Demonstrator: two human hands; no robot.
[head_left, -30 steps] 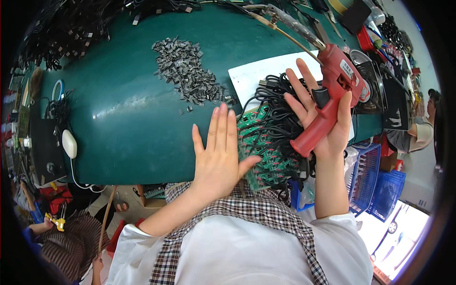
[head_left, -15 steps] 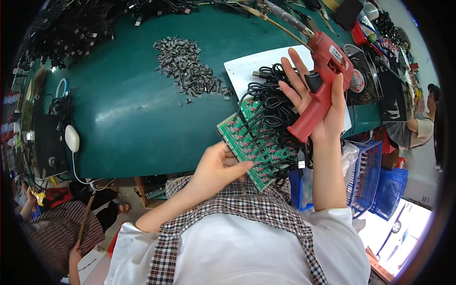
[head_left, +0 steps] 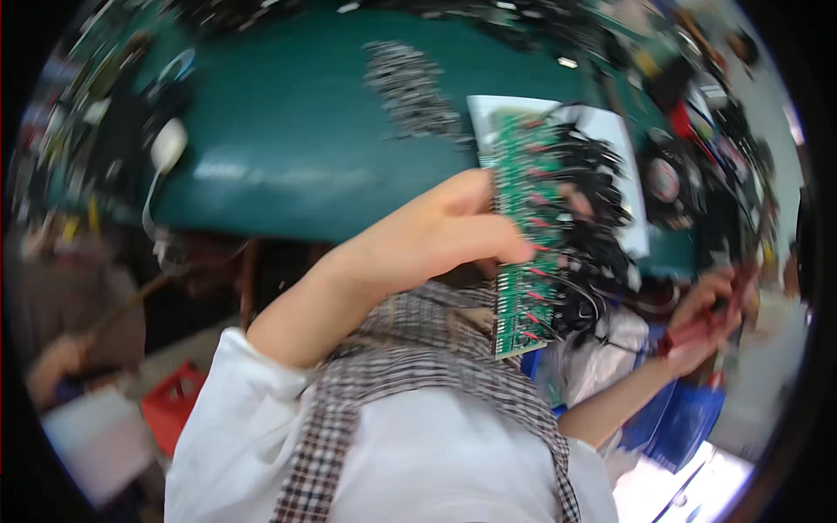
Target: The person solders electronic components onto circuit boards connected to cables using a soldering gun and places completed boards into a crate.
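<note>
My left hand (head_left: 445,228) grips a long green circuit board panel (head_left: 514,305) by its left edge, thumb over the front. The panel stands almost upright before my apron, with red wire ends along it. Black cables (head_left: 597,196) hang from its right side in a thick bundle. Out at the far right, my right hand (head_left: 708,305) is closed around the handle of a red soldering gun (head_left: 689,336). Motion smears that hand and tool, and the gun's tip is hard to make out. A white sheet (head_left: 635,218) lies behind the cables.
A pile of small metal connectors (head_left: 410,87) lies on the green table (head_left: 288,166). A white oval device with a cord (head_left: 168,146) sits at the left, and a small fan (head_left: 664,181) at the right. Blue baskets (head_left: 689,418) stand below right. Another person's hand (head_left: 61,362) shows lower left.
My right hand has swung the soldering gun away to the far right and down, its fingers now closed. My left hand has lifted and turned the panel more upright. The whole view has shifted.
</note>
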